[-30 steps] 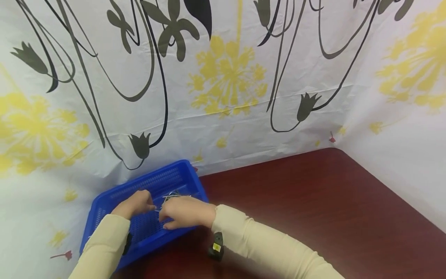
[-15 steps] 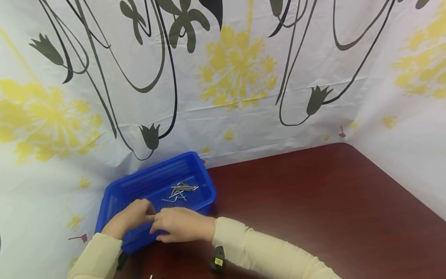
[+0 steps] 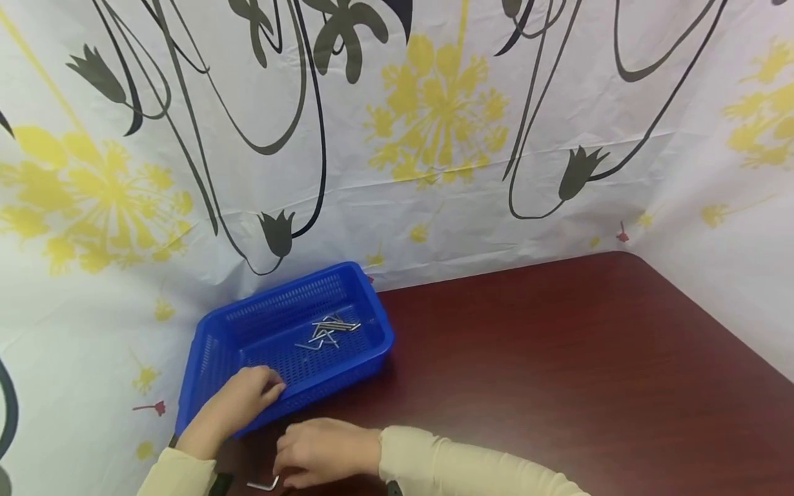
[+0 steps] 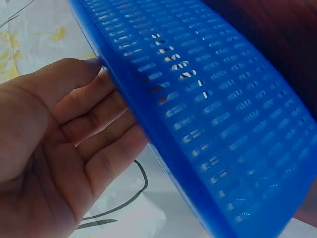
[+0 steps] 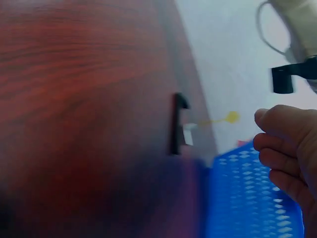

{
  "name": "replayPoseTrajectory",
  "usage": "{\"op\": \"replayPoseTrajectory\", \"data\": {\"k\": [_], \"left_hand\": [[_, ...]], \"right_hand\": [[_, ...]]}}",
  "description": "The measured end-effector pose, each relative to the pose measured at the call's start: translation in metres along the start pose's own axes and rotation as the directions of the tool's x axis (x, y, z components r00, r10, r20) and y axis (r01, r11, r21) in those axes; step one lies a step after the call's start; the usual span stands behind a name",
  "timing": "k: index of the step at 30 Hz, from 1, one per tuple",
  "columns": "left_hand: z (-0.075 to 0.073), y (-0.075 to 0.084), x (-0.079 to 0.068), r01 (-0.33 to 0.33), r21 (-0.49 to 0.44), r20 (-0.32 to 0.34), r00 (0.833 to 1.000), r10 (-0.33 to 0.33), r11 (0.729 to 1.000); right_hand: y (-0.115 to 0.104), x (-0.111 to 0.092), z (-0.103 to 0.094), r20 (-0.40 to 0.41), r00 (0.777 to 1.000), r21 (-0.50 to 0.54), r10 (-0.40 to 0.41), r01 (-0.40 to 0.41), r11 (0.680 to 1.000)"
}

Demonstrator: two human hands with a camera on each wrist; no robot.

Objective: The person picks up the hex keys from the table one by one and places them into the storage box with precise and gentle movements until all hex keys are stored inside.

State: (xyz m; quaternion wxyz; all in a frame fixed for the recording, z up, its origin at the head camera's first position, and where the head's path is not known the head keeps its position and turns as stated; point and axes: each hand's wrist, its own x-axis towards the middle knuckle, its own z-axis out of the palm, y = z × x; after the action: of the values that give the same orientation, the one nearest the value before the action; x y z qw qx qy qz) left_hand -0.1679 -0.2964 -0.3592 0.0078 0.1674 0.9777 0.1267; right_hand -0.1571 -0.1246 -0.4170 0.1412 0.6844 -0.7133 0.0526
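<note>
In the head view a blue plastic basket (image 3: 298, 386) stands at the back left of the table. Several silver L-shaped hex keys (image 3: 335, 326) lie in a loose heap inside it. My left hand (image 3: 238, 399) grips the basket's front rim; in the left wrist view its thumb (image 4: 79, 72) meets the rim, and fingers reach behind the wall. My right hand (image 3: 329, 451) is low over the table in front of the basket, fingers loosely bent, with nothing visible in them. Beside its fingertips, one silver hex key (image 3: 263, 484) lies on the table.
The dark red table (image 3: 527, 372) stretches to the right. A white patterned sheet (image 3: 434, 227) stands close behind the basket and table. In the right wrist view a blurred black bent piece (image 5: 176, 124) is near the table edge, its kind unclear.
My right hand has moved out of the basket and down toward the table's near side. My left hand has gone to the front rim. The view has tilted down, bringing a hex key into sight.
</note>
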Motion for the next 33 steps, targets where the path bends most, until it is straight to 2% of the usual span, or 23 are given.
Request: {"op": "replayPoseTrajectory", "data": {"k": [6,11,19,22,27,30,33], "left_hand": [[0.007,0.007,-0.015,0.019,-0.019,-0.014,1.0,-0.019,1.0],[0.016,0.012,-0.026,0.042,0.009,-0.078,0.996,-0.041,0.999],[0.03,0.018,-0.035,0.075,0.068,-0.19,0.98,-0.06,0.995],[0.032,0.021,-0.035,0.09,0.072,-0.185,0.98,-0.075,0.993],[0.033,0.023,-0.035,0.09,0.073,-0.177,0.981,-0.076,0.993],[0.033,0.023,-0.035,0.095,0.062,-0.186,0.979,-0.082,0.994],[0.034,0.024,-0.034,0.091,0.049,-0.203,0.976,-0.08,0.995]], "right_hand": [[-0.013,-0.001,0.023,0.103,0.994,0.016,0.02,-0.022,1.0],[-0.019,-0.003,0.035,0.147,0.989,-0.016,0.016,-0.014,1.0],[-0.021,-0.006,0.046,0.125,0.992,0.017,-0.007,0.005,1.0],[-0.02,-0.006,0.046,0.108,0.994,0.02,-0.028,0.026,0.999],[-0.021,-0.006,0.049,0.1,0.992,-0.082,-0.073,0.081,0.993],[-0.021,-0.007,0.05,0.092,0.993,-0.073,-0.078,0.085,0.994],[-0.02,-0.007,0.05,0.09,0.995,-0.009,-0.04,0.041,0.999]]}}
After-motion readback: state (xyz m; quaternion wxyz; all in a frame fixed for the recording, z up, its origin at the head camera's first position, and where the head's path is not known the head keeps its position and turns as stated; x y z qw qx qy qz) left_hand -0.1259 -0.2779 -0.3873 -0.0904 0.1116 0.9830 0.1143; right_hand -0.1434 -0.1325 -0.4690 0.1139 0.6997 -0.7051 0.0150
